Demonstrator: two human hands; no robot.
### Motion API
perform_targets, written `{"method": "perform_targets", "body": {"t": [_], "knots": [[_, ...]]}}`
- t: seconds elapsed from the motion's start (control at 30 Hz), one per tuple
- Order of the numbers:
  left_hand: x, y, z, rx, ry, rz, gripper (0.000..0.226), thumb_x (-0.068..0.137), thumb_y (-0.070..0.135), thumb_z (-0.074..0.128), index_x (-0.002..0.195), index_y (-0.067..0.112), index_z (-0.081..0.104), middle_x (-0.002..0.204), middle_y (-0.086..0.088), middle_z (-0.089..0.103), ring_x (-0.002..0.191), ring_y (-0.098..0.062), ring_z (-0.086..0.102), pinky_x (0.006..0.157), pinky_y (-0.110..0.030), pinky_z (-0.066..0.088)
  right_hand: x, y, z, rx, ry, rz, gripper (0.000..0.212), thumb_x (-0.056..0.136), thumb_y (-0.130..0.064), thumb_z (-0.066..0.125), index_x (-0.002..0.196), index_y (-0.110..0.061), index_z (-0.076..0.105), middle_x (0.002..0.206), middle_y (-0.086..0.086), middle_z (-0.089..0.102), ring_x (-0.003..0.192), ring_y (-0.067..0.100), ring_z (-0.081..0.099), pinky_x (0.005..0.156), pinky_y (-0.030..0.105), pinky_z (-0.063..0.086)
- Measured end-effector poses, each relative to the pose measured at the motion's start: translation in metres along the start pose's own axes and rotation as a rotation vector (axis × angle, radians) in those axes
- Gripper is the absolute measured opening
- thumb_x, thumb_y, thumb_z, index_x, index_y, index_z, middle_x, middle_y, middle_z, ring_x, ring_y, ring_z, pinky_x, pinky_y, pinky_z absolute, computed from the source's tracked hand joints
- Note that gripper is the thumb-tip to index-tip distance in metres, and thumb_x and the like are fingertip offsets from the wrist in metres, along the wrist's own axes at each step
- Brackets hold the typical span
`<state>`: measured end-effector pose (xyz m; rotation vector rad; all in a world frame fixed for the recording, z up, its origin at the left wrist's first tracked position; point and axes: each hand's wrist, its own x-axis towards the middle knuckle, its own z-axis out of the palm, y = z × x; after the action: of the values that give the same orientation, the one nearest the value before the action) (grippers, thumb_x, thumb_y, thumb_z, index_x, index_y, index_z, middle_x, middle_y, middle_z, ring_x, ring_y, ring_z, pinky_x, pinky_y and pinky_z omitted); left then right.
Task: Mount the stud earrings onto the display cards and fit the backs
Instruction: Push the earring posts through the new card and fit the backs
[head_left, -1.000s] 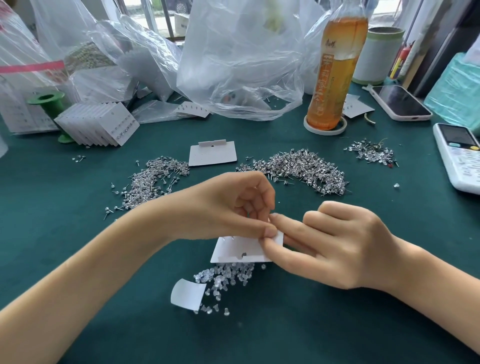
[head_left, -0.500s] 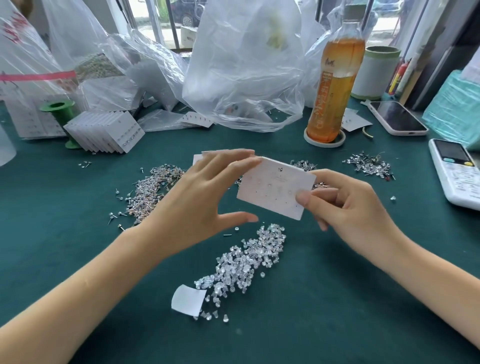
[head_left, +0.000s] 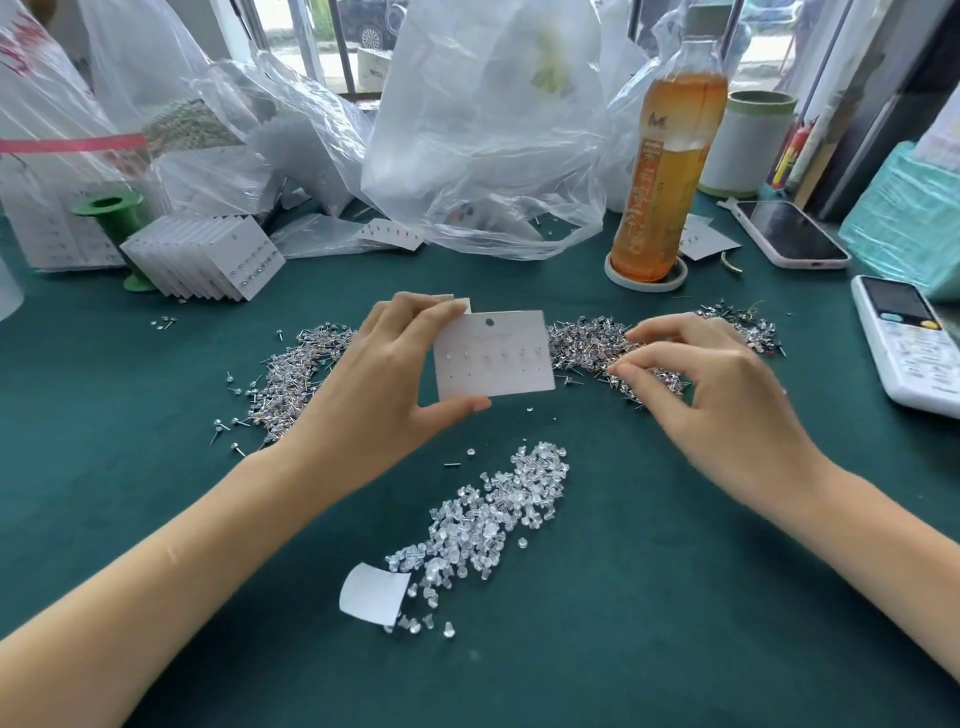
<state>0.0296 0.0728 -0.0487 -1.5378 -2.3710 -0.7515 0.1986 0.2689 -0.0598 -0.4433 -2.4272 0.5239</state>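
Note:
My left hand (head_left: 384, 379) holds a white display card (head_left: 493, 356) upright above the table, fingers on its top left edge and thumb under its bottom edge. The card carries one row of studs, with a row of bare holes below. My right hand (head_left: 711, 395) is off the card, its thumb and forefinger pinched over the right pile of silver stud earrings (head_left: 592, 343); whether a stud is held is too small to tell. A second stud pile (head_left: 291, 379) lies left of the card. Clear plastic backs (head_left: 493, 519) are heaped nearer to me.
A stack of filled cards (head_left: 208, 262) leans on a green spool (head_left: 111, 213) at back left. Plastic bags (head_left: 483, 130) crowd the back. An orange drink bottle (head_left: 665, 171), a phone (head_left: 789, 234), a remote (head_left: 909, 343) and a paper scrap (head_left: 371, 592) lie around on the green table (head_left: 675, 597).
The card was lifted from over the backs, turned face up and raised. My right hand let go of its right edge and moved right onto the stud pile.

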Motion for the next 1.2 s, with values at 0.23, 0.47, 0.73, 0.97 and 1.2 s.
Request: {"method": "perform_targets", "body": {"t": [0.23,0.47,0.73,0.97,1.2], "knots": [[-0.001,-0.001,0.004,-0.053,0.091,-0.115,0.071,0.069,0.048,0.071,0.128,0.014,0.048,0.122,0.003,0.051,0.115,-0.012,0.043,0.098,-0.015,0.024,0.005,-0.005,0.008,-0.108,-0.118,-0.040,0.013,0.077,-0.018,0.079,0.089,-0.015,0.076,0.124,0.008,0.060,0.121,0.029,0.047,0.101,0.032,0.027],[-0.002,0.002,0.006,-0.068,0.066,-0.111,0.077,0.071,0.048,0.069,0.136,0.016,0.043,0.125,0.007,0.051,0.118,-0.008,0.041,0.097,-0.013,0.022,0.012,-0.014,0.025,-0.205,-0.112,0.017,0.016,0.079,-0.031,0.077,0.080,-0.015,0.075,0.124,0.010,0.060,0.122,0.029,0.047,0.100,0.035,0.030],[-0.003,0.005,0.008,-0.046,0.019,-0.079,0.075,0.070,0.046,0.071,0.134,0.013,0.047,0.131,0.000,0.051,0.122,-0.015,0.042,0.107,-0.023,0.026,0.018,-0.015,0.029,-0.175,-0.088,0.074,0.012,0.080,-0.032,0.075,0.079,-0.020,0.074,0.120,0.001,0.063,0.119,0.022,0.047,0.095,0.028,0.025],[-0.004,0.008,0.009,-0.016,-0.016,-0.083,0.074,0.071,0.045,0.073,0.133,0.013,0.048,0.127,0.000,0.053,0.119,-0.017,0.044,0.103,-0.023,0.026,0.020,-0.018,0.033,-0.216,-0.052,0.062,0.016,0.079,-0.035,0.075,0.075,-0.020,0.074,0.115,0.002,0.066,0.116,0.024,0.051,0.092,0.031,0.027],[-0.005,0.011,0.006,-0.064,-0.015,-0.115,0.076,0.069,0.052,0.069,0.132,0.015,0.049,0.126,0.003,0.054,0.119,-0.015,0.044,0.105,-0.025,0.029,0.022,-0.020,0.021,0.185,-0.023,0.218,0.004,0.082,-0.027,0.074,0.079,-0.028,0.073,0.113,-0.006,0.065,0.112,0.012,0.053,0.095,0.026,0.036]]}}
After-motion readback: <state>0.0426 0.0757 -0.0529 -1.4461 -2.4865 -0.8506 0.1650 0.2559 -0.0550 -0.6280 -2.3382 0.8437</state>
